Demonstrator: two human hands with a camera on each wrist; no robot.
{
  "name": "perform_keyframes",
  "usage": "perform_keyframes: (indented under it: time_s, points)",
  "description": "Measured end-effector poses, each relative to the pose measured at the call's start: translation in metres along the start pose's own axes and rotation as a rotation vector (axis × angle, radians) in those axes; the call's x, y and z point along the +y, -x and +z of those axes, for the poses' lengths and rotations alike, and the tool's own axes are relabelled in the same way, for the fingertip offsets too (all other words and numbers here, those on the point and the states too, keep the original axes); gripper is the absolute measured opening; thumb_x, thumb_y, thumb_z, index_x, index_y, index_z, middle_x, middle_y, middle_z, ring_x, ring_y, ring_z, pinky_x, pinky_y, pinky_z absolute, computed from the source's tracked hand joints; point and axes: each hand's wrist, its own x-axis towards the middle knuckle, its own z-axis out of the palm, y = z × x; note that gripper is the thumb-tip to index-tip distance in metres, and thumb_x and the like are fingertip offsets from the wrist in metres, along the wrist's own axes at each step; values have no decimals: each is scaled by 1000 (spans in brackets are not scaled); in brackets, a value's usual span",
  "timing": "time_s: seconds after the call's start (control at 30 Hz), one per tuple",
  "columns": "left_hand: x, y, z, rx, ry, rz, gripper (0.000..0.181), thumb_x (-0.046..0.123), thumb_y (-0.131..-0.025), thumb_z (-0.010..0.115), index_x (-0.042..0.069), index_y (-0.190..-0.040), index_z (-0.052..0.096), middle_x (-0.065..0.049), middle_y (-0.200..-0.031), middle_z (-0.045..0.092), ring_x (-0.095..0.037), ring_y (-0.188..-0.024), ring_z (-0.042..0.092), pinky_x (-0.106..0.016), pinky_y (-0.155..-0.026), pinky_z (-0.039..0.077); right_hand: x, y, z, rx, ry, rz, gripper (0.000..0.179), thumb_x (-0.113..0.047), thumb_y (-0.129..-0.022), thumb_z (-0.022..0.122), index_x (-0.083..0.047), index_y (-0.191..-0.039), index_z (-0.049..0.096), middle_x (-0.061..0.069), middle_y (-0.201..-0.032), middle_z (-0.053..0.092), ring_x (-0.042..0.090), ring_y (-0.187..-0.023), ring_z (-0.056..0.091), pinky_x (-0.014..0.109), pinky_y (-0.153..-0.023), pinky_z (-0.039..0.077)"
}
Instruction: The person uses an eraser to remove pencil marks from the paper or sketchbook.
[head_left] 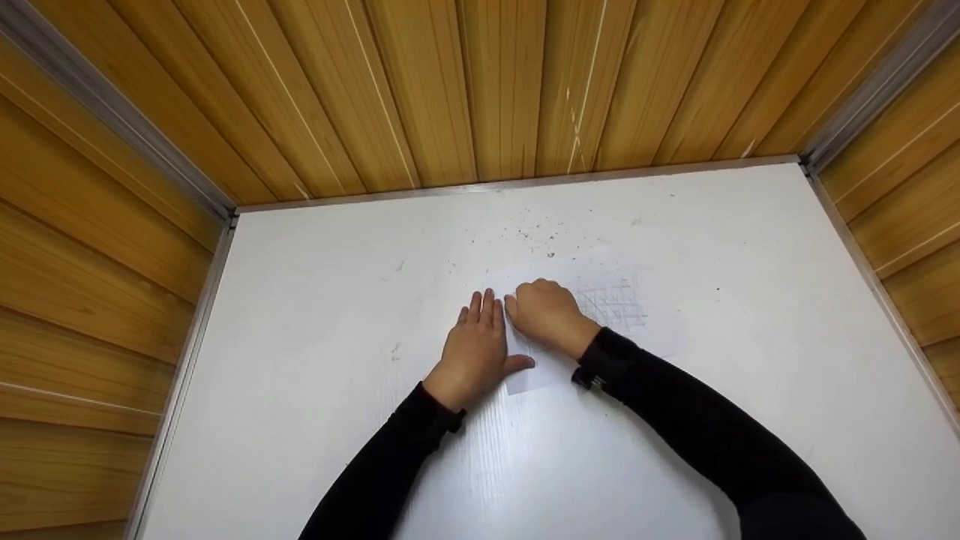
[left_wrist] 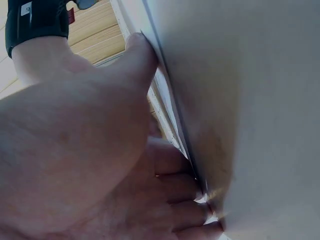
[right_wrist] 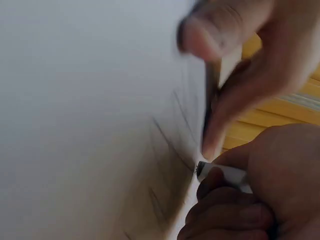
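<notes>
A white sheet of paper (head_left: 526, 381) lies on the white table, with a patch of crossed pencil lines (head_left: 619, 304) on its right part. My left hand (head_left: 474, 346) rests flat along the paper's left side, fingers straight and thumb spread over the sheet. In the right wrist view, my right hand (right_wrist: 280, 175) grips a small white eraser (right_wrist: 232, 175) in curled fingers. Its darkened end meets the paper beside some loose pencil strokes (right_wrist: 170, 142). Most of the eraser is hidden in the fist, which sits just right of the left fingertips.
Dark crumbs (head_left: 532, 234) are scattered on the table (head_left: 315, 322) beyond the paper. Wood-panelled walls (head_left: 502, 90) enclose the table at the back and both sides, with grey metal edging along its borders. Both forearms wear black sleeves, with dark bands at the wrists.
</notes>
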Motion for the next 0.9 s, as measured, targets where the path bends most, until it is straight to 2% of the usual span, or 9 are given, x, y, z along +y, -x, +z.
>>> perform_keyframes:
  time_s: [0.1, 0.17, 0.27, 0.43, 0.53, 0.67, 0.73, 0.8, 0.9]
  points:
    - [2, 0, -1, 7, -18, -10, 118, 83, -97, 58, -7, -169, 35, -27, -178, 34, -39, -169, 33, -48, -135, 39, 8, 1, 0, 15, 8, 15, 52, -38, -114, 48, 4, -111, 78, 28, -113, 78, 46, -109, 75, 61, -93, 63]
    - [3, 0, -1, 8, -34, -20, 119, 84, -96, 58, -7, -169, 35, -26, -178, 35, -38, -169, 34, -47, -135, 39, 24, 4, -6, 34, -10, 22, 52, -38, -114, 47, 5, -112, 77, 29, -112, 77, 47, -108, 74, 61, -94, 62]
    - [4, 1, -2, -1, -61, -30, 119, 85, -95, 57, -7, -168, 36, -26, -178, 35, -38, -169, 35, -46, -134, 40, 60, 14, -18, 51, -51, 52, 55, -38, -115, 45, 8, -117, 75, 32, -115, 75, 50, -109, 71, 63, -98, 59]
    - [3, 1, -3, -25, -65, -32, 120, 85, -96, 57, -7, -169, 35, -25, -179, 33, -38, -169, 33, -46, -135, 39, 129, 33, -42, 82, -80, 192, 60, -38, -116, 41, 12, -130, 70, 39, -128, 71, 56, -120, 67, 68, -104, 55]
    - [0, 0, -3, -29, -55, -38, 120, 85, -96, 57, -7, -169, 34, -25, -180, 32, -38, -169, 32, -47, -135, 38, 150, 38, -50, 93, -72, 234, 62, -38, -115, 41, 14, -133, 69, 41, -130, 69, 57, -119, 67, 68, -100, 56]
    - [1, 0, -2, -21, -41, -36, 120, 84, -95, 58, -8, -169, 34, -26, -180, 31, -39, -169, 32, -48, -136, 38, 155, 39, -53, 99, -58, 236, 63, -38, -115, 39, 15, -127, 70, 41, -123, 70, 53, -111, 68, 65, -93, 57]
    - [3, 0, -2, -17, -33, -31, 121, 84, -95, 59, -8, -169, 34, -26, -179, 32, -40, -169, 32, -48, -135, 38, 151, 40, -50, 102, -70, 236, 63, -37, -115, 37, 15, -127, 70, 40, -123, 70, 53, -111, 68, 65, -95, 57]
    - [4, 0, -2, -18, -35, -26, 121, 85, -95, 59, -8, -169, 35, -26, -179, 32, -40, -169, 33, -48, -135, 39, 143, 41, -47, 94, -91, 225, 63, -38, -116, 37, 15, -130, 69, 40, -128, 70, 56, -118, 68, 67, -101, 56]
    - [4, 0, -3, -5, -47, -25, 122, 85, -94, 59, -8, -168, 36, -27, -178, 33, -40, -168, 34, -48, -134, 40, 114, 38, -39, 73, -124, 192, 63, -40, -116, 39, 12, -135, 69, 37, -132, 71, 55, -125, 68, 67, -109, 55]
